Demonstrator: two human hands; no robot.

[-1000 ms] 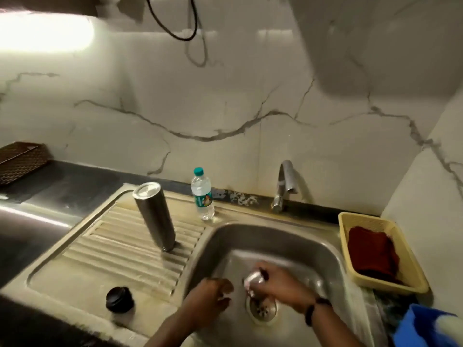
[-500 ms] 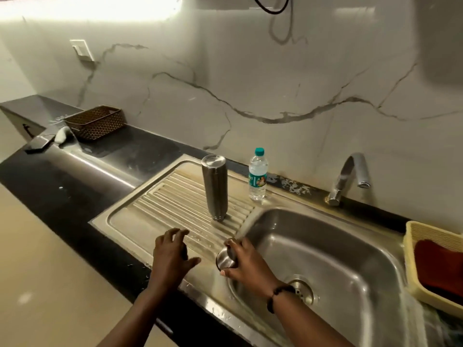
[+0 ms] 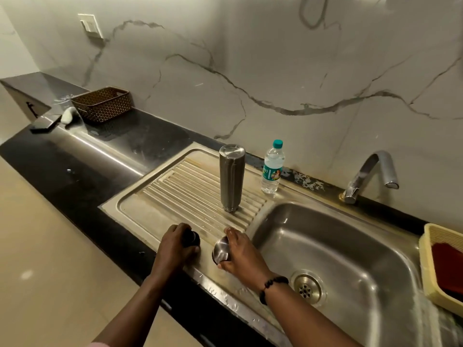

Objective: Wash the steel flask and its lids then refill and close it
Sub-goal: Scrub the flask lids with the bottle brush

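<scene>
The steel flask [image 3: 232, 177] stands upside down on the ribbed drainboard [image 3: 175, 194] of the steel sink [image 3: 350, 246], mouth down, well apart from both hands. Just beside it, toward the marble wall, a small plastic water bottle [image 3: 272, 167] with a teal cap stands upright.

At the near edge of the drainboard the left hand [image 3: 175, 246] is curled over a black inner lid [image 3: 191, 238], fingers wrapped round it as it rests on the steel. The right hand [image 3: 240, 251] grips the rounded steel outer lid [image 3: 221, 250], thumb and fingers closed round it, low over the drainboard's near corner; whether the lid touches the metal I cannot tell. A dark bead bracelet [image 3: 271, 286] sits on the right wrist.

The tap [image 3: 368, 175] arches over the far rim of the basin. At the right edge a yellow basket [image 3: 426, 266] holds a red cloth [image 3: 448, 266]. Farther left on the black tabletop [image 3: 75, 176] sits a brown woven basket [image 3: 102, 103].
</scene>
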